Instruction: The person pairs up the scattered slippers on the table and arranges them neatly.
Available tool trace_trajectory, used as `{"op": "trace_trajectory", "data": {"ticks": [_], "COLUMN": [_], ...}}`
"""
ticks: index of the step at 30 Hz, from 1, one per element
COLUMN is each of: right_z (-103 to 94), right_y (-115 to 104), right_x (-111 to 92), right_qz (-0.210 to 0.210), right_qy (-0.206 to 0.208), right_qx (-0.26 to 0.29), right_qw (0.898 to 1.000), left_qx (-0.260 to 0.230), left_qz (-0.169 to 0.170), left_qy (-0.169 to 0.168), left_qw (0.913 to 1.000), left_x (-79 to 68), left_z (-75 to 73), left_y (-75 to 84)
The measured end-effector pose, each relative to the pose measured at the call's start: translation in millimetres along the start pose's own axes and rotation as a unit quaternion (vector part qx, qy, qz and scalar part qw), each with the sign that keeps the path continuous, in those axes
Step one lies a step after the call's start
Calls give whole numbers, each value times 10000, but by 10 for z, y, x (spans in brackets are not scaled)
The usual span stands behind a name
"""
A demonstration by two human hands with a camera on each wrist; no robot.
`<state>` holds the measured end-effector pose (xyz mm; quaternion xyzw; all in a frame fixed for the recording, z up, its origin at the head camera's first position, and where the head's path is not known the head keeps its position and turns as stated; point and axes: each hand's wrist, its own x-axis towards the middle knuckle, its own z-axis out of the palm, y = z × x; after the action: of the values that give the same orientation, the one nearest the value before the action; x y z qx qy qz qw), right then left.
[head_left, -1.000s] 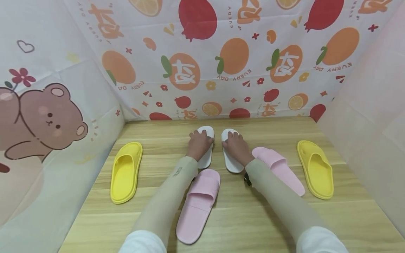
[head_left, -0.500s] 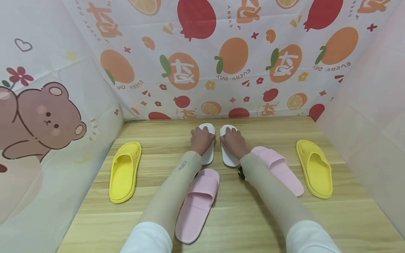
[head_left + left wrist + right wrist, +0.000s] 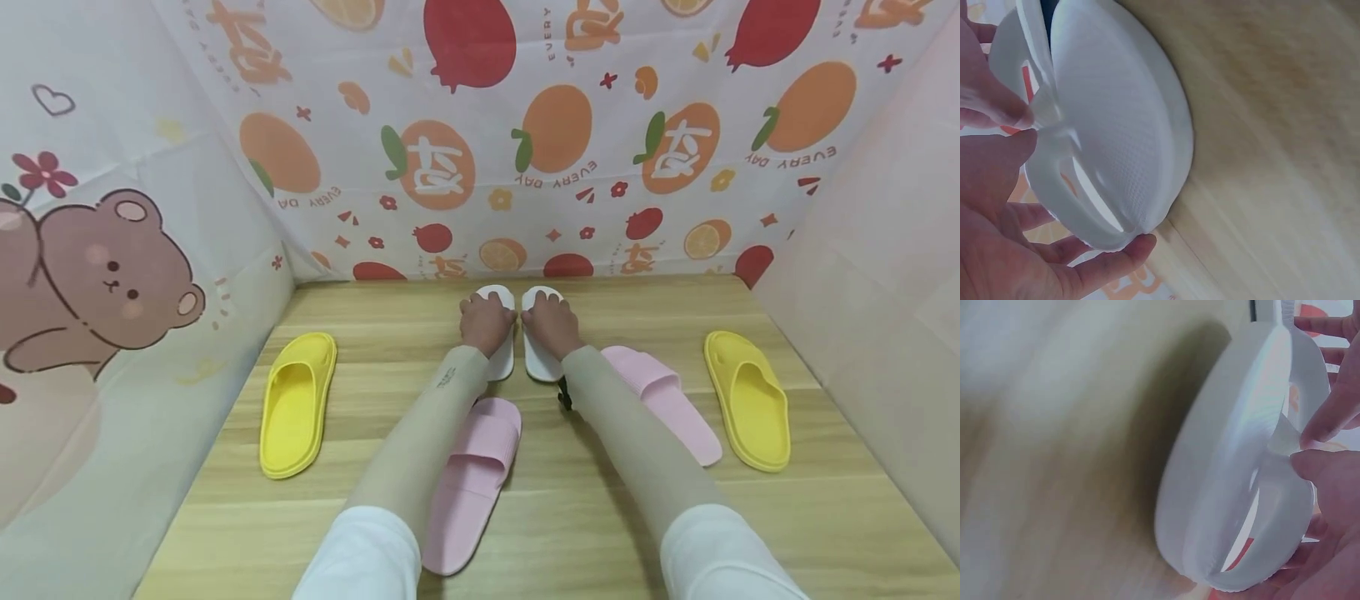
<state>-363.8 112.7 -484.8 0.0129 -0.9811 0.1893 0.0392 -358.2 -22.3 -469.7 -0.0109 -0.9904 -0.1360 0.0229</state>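
Two white slippers lie side by side near the back wall in the head view, a narrow gap between them. My left hand (image 3: 486,323) grips the left white slipper (image 3: 502,360) by its strap area. The right white slipper (image 3: 540,360) is held the same way by my right hand (image 3: 553,325). In the left wrist view, the thumb touches the middle of the strap while other fingers reach along its outer edge; the sole (image 3: 1116,112) is by the floor. The right wrist view shows a similar grip, with a shadow under the slipper (image 3: 1216,462). My hands hide the toe parts from above.
One pink slipper (image 3: 467,508) lies partly under my left forearm, another pink slipper (image 3: 686,421) right of my right forearm. Yellow slippers stand at far left (image 3: 288,421) and far right (image 3: 761,417). A fruit-print sheet (image 3: 555,200) backs the wooden floor (image 3: 600,533); pale sheets flank it.
Both hands have moved the white slippers farther back toward the printed sheet, and the slippers have come closer together. The pink and yellow slippers have stayed in place.
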Motion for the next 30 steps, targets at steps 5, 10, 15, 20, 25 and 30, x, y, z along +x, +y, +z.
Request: {"op": "trace_trajectory", "data": {"ticks": [5,10,15,20,25,30], "right_z": [-33,-71,-84,-73,-67,-82], "right_y": [-5,-27,-42,-22,7,34], "right_x": [98,152,183,248,304,328], "right_qz": [76,153,215,82,-29,44], "right_qy": [42,-117,-155,24,-18,-122], "right_qx": [-86,-51,-18,0,74,233], "right_qw": [9999,9998,9996,10000,10000,9996], "left_qx": [-161,-256,-248,-400,-459,-593], "left_qz": [-130,-269,-223,-312,-445,-449], "left_qy": [-19,-102,-186,-115,-112,-112], "left_qw": [9998,9993,9993,9986,9979,9972], "left_x": [39,56,116,229,316,350], "left_z": [-22,-28,-7,-4,28,73], "left_y": [73,114,107,78,65,84]}}
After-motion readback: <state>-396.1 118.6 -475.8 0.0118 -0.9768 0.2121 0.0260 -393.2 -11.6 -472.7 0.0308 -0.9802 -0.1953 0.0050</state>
